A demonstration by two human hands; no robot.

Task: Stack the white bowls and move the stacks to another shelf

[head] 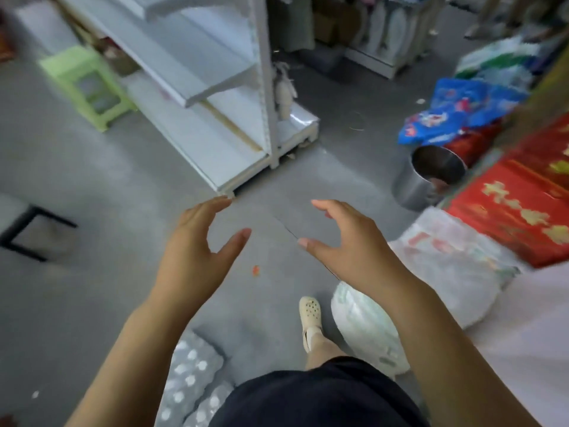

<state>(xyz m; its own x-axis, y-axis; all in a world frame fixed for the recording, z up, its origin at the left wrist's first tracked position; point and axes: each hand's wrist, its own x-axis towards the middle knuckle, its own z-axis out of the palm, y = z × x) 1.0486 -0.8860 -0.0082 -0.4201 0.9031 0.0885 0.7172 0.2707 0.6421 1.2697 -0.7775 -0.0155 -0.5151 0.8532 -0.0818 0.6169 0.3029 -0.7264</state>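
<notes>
No white bowls show in the head view. My left hand [197, 241] and my right hand [348, 238] are both held out over the grey floor, palms facing each other, fingers spread and lightly bent, holding nothing. A white metal shelf unit [215, 87] with bare shelves stands ahead and to the left, its base corner just beyond my left fingertips. The picture is blurred by motion.
A green plastic stool [86, 84] stands far left. A steel pot [428, 180] sits on the floor at right, beside red boxes [517, 208], blue bags [455, 115] and white plastic bags [455, 266]. A black table leg [24, 232] is at the left edge.
</notes>
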